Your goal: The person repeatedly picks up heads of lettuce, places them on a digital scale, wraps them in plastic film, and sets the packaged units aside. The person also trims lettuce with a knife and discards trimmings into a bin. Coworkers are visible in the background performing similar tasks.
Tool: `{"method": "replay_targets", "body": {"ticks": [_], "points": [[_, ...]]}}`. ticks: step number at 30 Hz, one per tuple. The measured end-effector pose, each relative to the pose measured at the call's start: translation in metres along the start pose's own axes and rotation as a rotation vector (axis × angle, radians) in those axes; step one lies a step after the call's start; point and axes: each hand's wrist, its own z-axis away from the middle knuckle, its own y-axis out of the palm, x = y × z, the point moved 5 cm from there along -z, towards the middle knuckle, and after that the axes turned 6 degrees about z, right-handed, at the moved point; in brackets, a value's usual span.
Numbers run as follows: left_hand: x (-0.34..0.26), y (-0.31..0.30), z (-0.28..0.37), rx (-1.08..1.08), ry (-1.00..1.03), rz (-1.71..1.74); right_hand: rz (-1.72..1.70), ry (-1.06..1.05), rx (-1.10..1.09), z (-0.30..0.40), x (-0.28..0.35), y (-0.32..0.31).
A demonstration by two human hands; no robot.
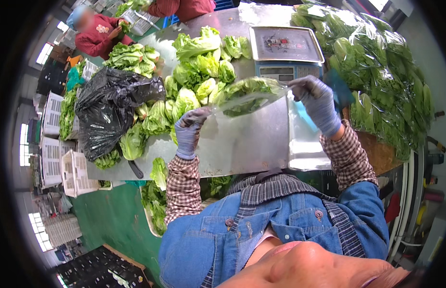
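Observation:
A clear plastic bag with a leafy green lettuce inside [246,94] is stretched between my gloved hands over the metal table [244,144]. My left hand [192,131] pinches the bag's left corner, and my right hand [314,104] grips its right corner. Behind the bag stands a blue weighing scale with a metal pan [286,45]. Loose heads of lettuce [199,68] are heaped beyond and to the left of the bag. At the right lies a large pile of bagged leafy greens [385,79]. Under my right forearm is a shallow metal tray [305,158].
A black plastic bag [107,104] lies on the table's left part, with a dark handle [136,169] near the edge. White crates [79,174] stand at the left. A co-worker [100,34] handles greens at the far left; another person's red sleeve [172,8] shows behind the table.

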Motion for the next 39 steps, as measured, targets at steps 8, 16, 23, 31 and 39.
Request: {"method": "replay_targets", "body": {"ticks": [8,16,23,31,39], "points": [[0.126,-0.037,0.059,0.089,0.165,-1.053,0.538,0.127,0.519,0.099,-0.14,0.093],[0.154,0.018,0.197,0.263,-0.162,-0.628,0.349,0.654,0.653,0.143,-0.202,0.079],[0.209,0.071,0.138,0.136,-0.232,-0.792,-0.254,1.102,0.621,0.192,-0.207,0.154],[0.228,0.114,0.119,0.22,-0.133,-1.109,-0.743,1.317,0.129,0.204,-0.195,0.163],[0.205,0.002,0.252,0.545,-0.318,-1.22,-0.712,1.224,0.251,0.201,-0.208,0.154]]}}
